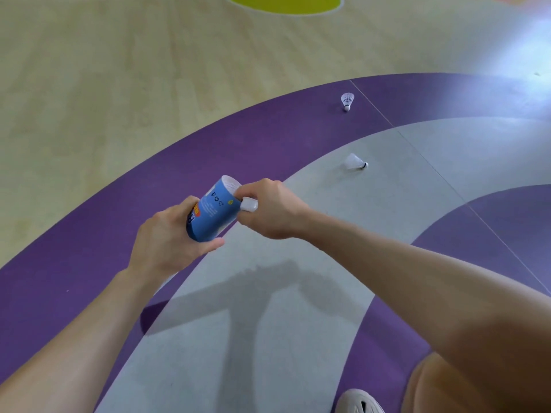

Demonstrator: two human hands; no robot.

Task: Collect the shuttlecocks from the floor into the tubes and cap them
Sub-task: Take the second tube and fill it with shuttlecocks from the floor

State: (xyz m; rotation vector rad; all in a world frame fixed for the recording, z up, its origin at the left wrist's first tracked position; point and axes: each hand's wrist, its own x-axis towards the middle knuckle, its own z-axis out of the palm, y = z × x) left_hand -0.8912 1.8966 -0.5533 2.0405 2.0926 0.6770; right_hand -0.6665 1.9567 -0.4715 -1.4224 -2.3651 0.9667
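Observation:
My left hand (167, 239) grips a blue shuttlecock tube (213, 214) around its lower part, mouth tilted up and away from me. A white shuttlecock skirt (231, 183) shows at the tube's mouth. My right hand (268, 208) is at the mouth, fingers pinched there, with a white cap (249, 204) held under the fingers beside the tube. One white shuttlecock (354, 162) lies on its side on the grey floor area beyond my hands. Another shuttlecock (347, 101) rests on the purple band farther off, skirt up.
The floor has a curved purple band (268, 138), a grey zone (387, 162), pale wood (119, 70) and a green patch (283, 3) at the far edge. My bent knee (447, 386) and a white shoe (357, 402) are at the bottom right. Glare whitens the upper right.

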